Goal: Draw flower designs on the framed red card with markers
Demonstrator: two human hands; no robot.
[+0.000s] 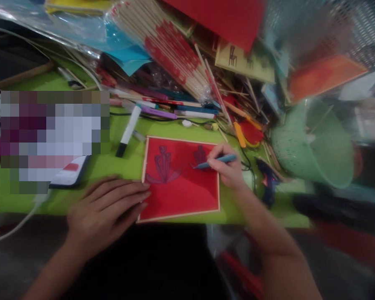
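Note:
A red card (178,202) with a pale wooden stick frame lies flat on the green tabletop. Two dark purple plant-like drawings show on it, a larger one at left and a smaller one at upper right. My right hand (229,168) grips a blue pen (221,159), its tip at the smaller drawing. Fingers stretched out, my left hand (108,206) rests flat with its fingertips on the card's left edge. A white marker (129,129) with a black cap lies just beyond the card's upper left corner.
Several pens (162,112) and bundled red-tipped sticks (175,54) lie behind the card. Orange-handled scissors (240,134), a blue glue gun (267,181) and a green basket (312,143) sit at right. A phone (70,177) with a white cable is at left, partly blurred out.

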